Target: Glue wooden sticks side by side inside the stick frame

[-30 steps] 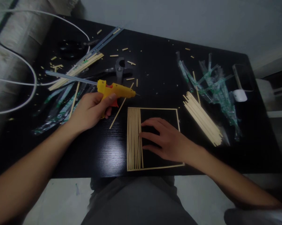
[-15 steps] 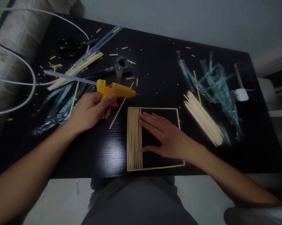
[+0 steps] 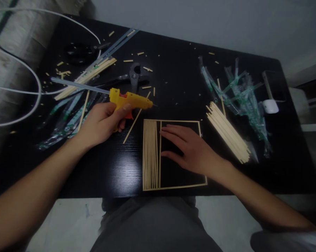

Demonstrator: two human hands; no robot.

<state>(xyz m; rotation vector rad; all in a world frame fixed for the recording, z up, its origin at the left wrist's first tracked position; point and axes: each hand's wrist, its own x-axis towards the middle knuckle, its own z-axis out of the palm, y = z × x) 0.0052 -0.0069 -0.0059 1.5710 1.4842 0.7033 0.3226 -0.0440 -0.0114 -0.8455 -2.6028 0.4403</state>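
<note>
My left hand (image 3: 101, 120) is wrapped round the handle of a yellow hot glue gun (image 3: 131, 100). A long translucent glue stick (image 3: 79, 85) juts from its back, and its nozzle points right. Flat on the table lies a square frame of thin wooden sticks (image 3: 184, 187). Several sticks (image 3: 150, 154) are packed side by side along its left part. A single stick (image 3: 160, 157) stands apart from them, with a narrow dark gap between. My right hand (image 3: 185, 145) is open over the frame, its stretched fingertips at that single stick.
A bundle of sticks (image 3: 227, 134) lies right of the frame, near crumpled plastic wrappers (image 3: 248, 94), a phone (image 3: 275, 85) and a white earbud case (image 3: 270, 106). Black-handled pliers (image 3: 134, 75), scissors (image 3: 79, 50), more sticks (image 3: 87, 78) and a white cable (image 3: 37, 80) are at left.
The single stick has shifted right, away from the packed sticks, and a gap has opened. My right hand has moved slightly right with it. My left hand keeps its hold on the glue gun.
</note>
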